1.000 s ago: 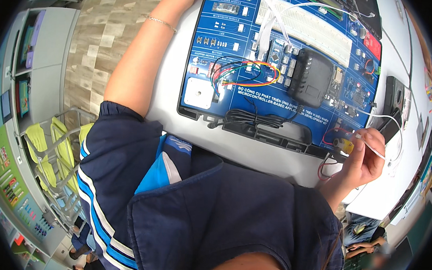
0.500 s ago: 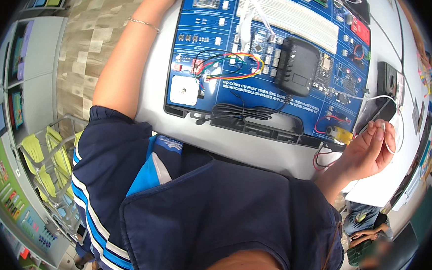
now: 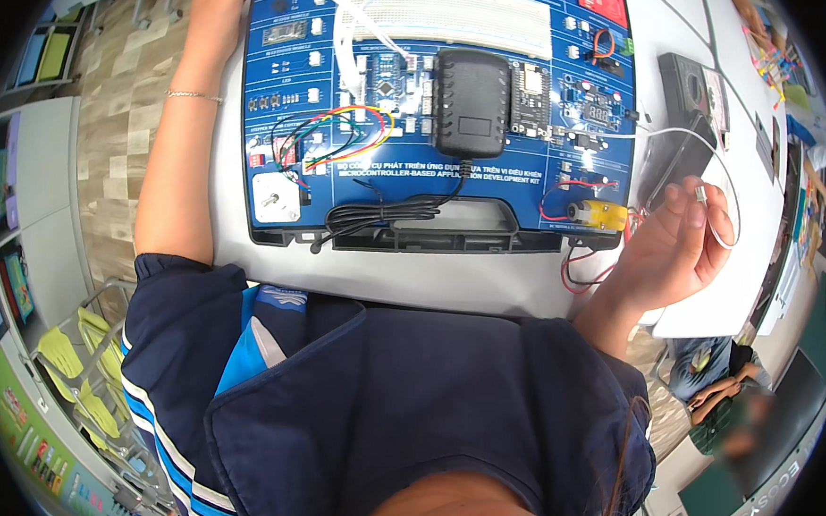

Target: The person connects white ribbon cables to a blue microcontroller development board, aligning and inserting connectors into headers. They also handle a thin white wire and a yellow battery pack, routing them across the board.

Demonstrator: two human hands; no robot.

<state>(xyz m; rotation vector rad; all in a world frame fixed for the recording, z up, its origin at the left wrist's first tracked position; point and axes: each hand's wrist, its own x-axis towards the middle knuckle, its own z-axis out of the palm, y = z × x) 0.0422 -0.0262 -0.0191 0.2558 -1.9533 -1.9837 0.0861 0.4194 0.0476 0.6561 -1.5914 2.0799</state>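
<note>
A blue microcontroller kit board in a black case lies before me. My right hand is raised beside its lower right corner, fingertips pinched on the small connector end of a white cable. That cable loops back to the board's right part. At the board's upper left corner is my left hand, its fingers partly cut off by the picture's edge. A white lead ends by those fingers; whether they grip it I cannot tell. On the board sit a black power adapter, a white breadboard and a yellow motor.
A coiled black cord hangs over the case handle. Right of the kit, a black meter-like device lies on the white table. Green chairs stand at left, and another person sits at lower right.
The view has shifted, so the kit appears lower and further left, and more of my left hand shows. My right hand keeps the cable end pinched, with its fingers slightly turned.
</note>
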